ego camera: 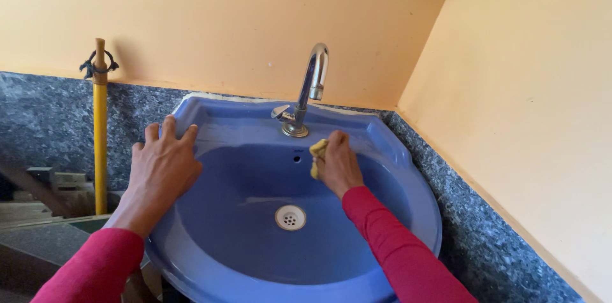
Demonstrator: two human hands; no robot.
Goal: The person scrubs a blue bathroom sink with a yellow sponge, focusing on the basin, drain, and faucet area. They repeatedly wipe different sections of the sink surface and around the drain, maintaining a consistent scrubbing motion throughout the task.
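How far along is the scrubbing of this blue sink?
Done: hard to judge; the basin bowl around the drain shows no obvious dirt. In hand: the right hand presses a yellow sponge on the inner back wall of the blue sink below the faucet, while the left hand braces flat on the rim. Left: the pale-streaked back ledge.

We see a blue corner sink (408, 194) set against the speckled grey stone band (484, 239), carrying everything here. Chrome tap (306, 96) stands upright on its back ledge, spout curving over the bowl. White drain (291, 217) sits at the bowl's bottom, small overflow hole (296, 158) above it. Our left hand (162, 166) rests flat on the left rim; our right hand (338, 163) presses a yellow sponge (317, 153) to the back wall of the bowl, below the tap
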